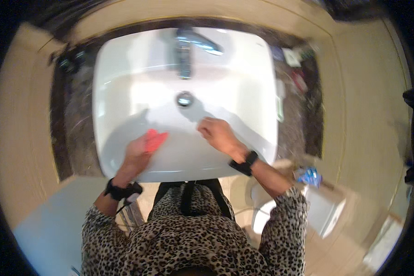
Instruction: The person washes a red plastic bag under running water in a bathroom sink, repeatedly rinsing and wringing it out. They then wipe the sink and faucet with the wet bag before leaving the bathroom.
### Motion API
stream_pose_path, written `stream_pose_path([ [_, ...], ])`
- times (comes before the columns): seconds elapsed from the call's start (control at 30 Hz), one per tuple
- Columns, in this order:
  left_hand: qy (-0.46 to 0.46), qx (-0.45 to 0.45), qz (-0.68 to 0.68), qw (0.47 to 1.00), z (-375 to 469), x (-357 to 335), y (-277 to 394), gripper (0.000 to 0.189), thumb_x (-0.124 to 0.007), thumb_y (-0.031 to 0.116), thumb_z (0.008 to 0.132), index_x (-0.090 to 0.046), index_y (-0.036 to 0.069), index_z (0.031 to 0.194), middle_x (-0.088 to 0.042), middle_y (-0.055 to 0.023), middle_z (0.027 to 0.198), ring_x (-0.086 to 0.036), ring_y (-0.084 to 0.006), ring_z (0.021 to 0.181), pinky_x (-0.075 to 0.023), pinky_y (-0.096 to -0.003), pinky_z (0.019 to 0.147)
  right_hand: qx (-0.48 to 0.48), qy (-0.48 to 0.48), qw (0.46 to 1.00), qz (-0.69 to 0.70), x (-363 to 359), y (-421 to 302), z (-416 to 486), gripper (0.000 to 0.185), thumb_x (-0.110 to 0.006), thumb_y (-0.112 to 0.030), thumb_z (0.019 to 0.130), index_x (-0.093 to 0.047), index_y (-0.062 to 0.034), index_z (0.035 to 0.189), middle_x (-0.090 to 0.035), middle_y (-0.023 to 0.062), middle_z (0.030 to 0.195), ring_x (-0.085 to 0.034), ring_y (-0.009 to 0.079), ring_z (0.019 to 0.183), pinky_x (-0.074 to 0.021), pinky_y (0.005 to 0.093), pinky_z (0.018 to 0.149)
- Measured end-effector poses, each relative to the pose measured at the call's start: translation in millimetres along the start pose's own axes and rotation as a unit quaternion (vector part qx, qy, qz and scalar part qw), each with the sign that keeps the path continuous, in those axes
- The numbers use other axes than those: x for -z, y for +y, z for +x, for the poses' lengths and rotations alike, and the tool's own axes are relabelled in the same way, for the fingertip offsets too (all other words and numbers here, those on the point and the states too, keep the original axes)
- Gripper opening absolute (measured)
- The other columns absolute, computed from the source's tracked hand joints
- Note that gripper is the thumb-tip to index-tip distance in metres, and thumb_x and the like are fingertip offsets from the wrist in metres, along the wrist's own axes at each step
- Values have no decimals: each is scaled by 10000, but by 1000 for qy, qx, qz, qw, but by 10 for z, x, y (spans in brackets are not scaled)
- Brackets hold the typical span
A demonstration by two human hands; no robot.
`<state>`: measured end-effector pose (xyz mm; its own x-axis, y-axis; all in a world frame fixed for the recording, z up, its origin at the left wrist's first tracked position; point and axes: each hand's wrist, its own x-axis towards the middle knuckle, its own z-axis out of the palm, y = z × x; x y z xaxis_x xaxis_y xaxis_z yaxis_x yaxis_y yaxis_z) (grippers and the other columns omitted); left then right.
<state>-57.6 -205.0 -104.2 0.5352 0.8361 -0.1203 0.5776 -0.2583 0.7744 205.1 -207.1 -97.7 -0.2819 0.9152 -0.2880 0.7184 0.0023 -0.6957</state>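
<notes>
A white washbasin (179, 158) lies before me, with a chrome faucet (184, 58) at its far side and a round metal drain stopper (185, 99) below the spout. Over the near left part of the bowl, my left hand (138, 153) holds a bright pink-red piece of cloth or sponge (155, 140); blur hides which. My right hand (216, 132) is over the bowl, right of the middle, with its fingers curled. Whether it holds something small cannot be made out. Both wrists wear black bands.
Dark stone countertop (291, 134) surrounds the basin. On its right side lie a red item (299, 81), a white-green item (279, 108) and small packets. Blurred dark objects (72, 62) stand at the back left. A white bin (322, 210) and a blue packet (309, 176) are at the lower right.
</notes>
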Motion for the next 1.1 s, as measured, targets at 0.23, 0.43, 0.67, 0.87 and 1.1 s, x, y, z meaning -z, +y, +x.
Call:
stream_pose_path([
  [0.23, -64, 212, 46, 974, -382, -392, -51, 250, -602, 229, 695, -536, 54, 861, -589, -141, 689, -576, -346, 650, -458, -435, 568, 27, 20, 999, 20, -126, -525, -25, 200, -600, -51, 690, -573, -32, 888, -562, 130, 823, -562, 297, 770, -455, 374, 676],
  [0.43, 18, 162, 7, 987, -343, -460, 0, 256, -619, 270, 691, -508, 59, 786, -577, -137, 664, -576, -331, 634, -448, -434, 543, 226, -65, 965, -112, -357, -801, -17, 414, -638, -83, 654, -514, -8, 1042, -500, 145, 1103, -475, 307, 1052, -376, 439, 870],
  [0.67, 45, 103, -1, 994, -303, -432, -17, 257, -631, 241, 679, -505, 38, 774, -568, -141, 651, -566, -341, 629, -440, -431, 526, 246, -71, 929, -266, -524, -778, 27, 472, -632, -61, 669, -486, 1, 1113, -497, 150, 1136, -458, 297, 1090, -333, 469, 919],
  [0.87, 81, 55, -21, 995, -283, -445, -69, 247, -634, 219, 675, -499, 32, 764, -565, -144, 650, -562, -340, 631, -438, -428, 525, 205, -99, 933, -278, -643, -789, 96, 327, -477, -73, 756, -485, -2, 1075, -545, 111, 880, -531, 242, 861, -373, 418, 811],
  [1.1, 37, 75, -21, 996, -264, -351, -28, 257, -635, 265, 687, -511, 52, 758, -571, -144, 663, -567, -334, 644, -442, -421, 544, 208, -87, 938, -263, -712, -654, 125, 121, -503, -95, 737, -522, -56, 850, -536, 77, 750, -536, 228, 700, -380, 360, 680],
])
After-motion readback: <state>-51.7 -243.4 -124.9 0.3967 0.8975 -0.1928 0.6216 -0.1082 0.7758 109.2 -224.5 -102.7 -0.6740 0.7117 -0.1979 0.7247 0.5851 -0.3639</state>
